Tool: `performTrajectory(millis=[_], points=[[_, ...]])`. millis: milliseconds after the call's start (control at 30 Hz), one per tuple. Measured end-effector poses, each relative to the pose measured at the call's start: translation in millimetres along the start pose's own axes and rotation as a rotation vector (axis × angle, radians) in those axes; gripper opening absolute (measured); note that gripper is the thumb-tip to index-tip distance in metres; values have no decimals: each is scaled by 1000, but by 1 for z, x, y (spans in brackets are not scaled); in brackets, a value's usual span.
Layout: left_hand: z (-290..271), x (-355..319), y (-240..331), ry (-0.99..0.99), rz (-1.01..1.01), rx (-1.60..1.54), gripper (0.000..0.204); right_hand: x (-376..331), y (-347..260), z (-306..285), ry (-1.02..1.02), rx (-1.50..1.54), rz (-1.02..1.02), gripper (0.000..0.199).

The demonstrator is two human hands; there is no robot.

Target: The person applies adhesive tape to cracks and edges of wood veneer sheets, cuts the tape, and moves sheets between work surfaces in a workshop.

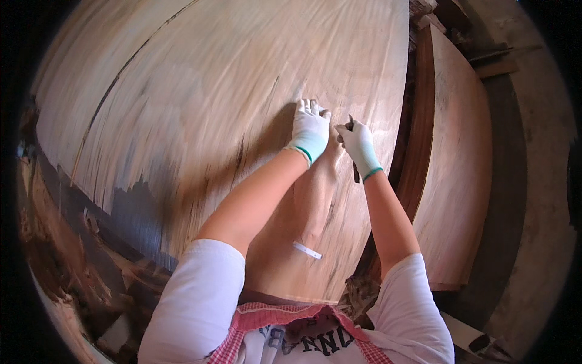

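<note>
Wood sheet (242,79) lies under your unclenched left hand (311,128); press evenly and gently guide the dark tool (350,122) your right hand (360,143) grasps.

Large light-brown wood sheet (212,79), dark-streaked, face up; slim dark tool (350,124) in gloved right hand (359,141), over sheet.

The left grip (311,126) rests on the broad, pale-brown wooden sheet (200,109). The right grip (350,130), around the slim dark tool (350,122), is located just right of the left grip. The small, flat white strip (307,250) lies on the sheet, bodyward of both grips. The long, pale-brown wooden panel (458,176) lies right of both grips, beyond the sheet.
</note>
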State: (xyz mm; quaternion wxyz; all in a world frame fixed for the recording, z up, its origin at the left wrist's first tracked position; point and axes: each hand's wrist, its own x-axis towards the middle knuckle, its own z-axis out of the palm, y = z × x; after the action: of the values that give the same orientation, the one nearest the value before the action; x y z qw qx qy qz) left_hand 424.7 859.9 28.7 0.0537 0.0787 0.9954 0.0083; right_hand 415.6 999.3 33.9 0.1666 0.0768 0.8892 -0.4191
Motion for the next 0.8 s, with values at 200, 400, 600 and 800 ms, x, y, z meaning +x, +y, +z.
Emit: performTrajectory(millis=[200,400,600,800], points=[[11,-119,-11,306,-129,-539,65,-58,-12,20,-278,-88,-160,29],[41,-137,-10,285,91,-182,50,-47,-9,36,-230,-448,-171,29],[34,-131,3,262,70,-24,39,-75,31,60,89,-178,-117,30],[24,-163,29,356,199,-417,37,-132,70,9,-81,71,91,20]])
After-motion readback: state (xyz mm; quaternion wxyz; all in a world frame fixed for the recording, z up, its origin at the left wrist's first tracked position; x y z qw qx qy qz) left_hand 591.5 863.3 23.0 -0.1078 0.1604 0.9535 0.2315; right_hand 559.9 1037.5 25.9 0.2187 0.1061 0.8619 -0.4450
